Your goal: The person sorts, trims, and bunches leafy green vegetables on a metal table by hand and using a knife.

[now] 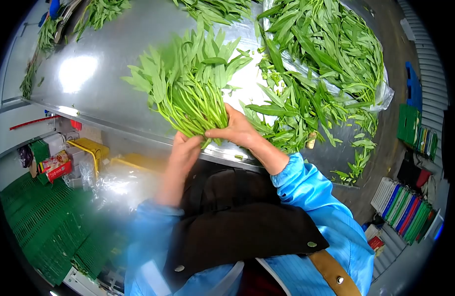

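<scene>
Between my two hands is a bunch of leafy greens [193, 93], long pale stems with narrow leaves, its leaf tips pointing away from me. My left hand [185, 150] is closed around the lower stem ends. From the right, my right hand [235, 129] grips the same stems, its thumb across them near the cut ends. The bunch is held over the front edge of the metal table [109, 108]. To the right of my hands lies a loose heap of the same greens [291, 111], with short cut stem pieces scattered beside it.
A large pile of greens [331, 44] rests on clear plastic at the back right. More bunches [106, 12] lie along the far edge. Green crates [40, 212] and a yellow stand [92, 148] are on the left below the table; stacked coloured crates [402, 209] stand at right.
</scene>
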The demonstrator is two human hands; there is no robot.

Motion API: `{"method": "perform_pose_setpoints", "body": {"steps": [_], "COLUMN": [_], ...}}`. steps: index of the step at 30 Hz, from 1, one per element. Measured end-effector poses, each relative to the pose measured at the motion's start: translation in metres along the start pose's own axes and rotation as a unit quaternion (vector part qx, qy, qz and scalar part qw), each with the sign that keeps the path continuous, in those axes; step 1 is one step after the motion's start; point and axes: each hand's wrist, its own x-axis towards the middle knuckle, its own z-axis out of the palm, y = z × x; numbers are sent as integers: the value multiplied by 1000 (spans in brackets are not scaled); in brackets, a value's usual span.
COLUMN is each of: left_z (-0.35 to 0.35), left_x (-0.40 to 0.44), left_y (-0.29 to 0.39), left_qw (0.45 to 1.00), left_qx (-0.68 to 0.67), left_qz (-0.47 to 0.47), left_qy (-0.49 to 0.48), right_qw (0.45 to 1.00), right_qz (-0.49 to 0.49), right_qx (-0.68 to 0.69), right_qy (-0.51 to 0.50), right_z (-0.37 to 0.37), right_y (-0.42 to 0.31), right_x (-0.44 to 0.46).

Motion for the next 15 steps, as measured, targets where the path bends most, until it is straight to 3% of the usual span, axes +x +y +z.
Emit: {"method": "perform_pose_setpoints", "body": {"steps": [2, 3, 6, 9, 11, 14, 15], "left_z": [7, 20, 21, 25, 31, 4, 9], "left_x": [3, 2, 5, -7, -10, 3, 4], "left_y": [-3, 0, -5, 11, 16, 10, 16], "left_qw": [996, 994, 989, 991, 991, 992, 991], "left_qx": [60, 20, 41, 18, 42, -87, 3], "left_qz": [12, 8, 50, 61, 70, -77, -98], "left_qy": [61, 105, 132, 115, 103, 56, 95], "right_qw": [999, 997, 993, 995, 990, 980, 982], "right_qz": [18, 26, 46, 8, 38, 144, 156], "right_qx": [46, 68, 110, 64, 131, 134, 107], "right_qy": [2, 2, 14, 70, 39, -9, -17], "right_z": [1, 1, -2, -8, -8, -14, -17], "right_y": [-2, -4, -15, -29, -21, -12, -22], "right_x": [0, 0, -5, -14, -13, -5, -5]}}
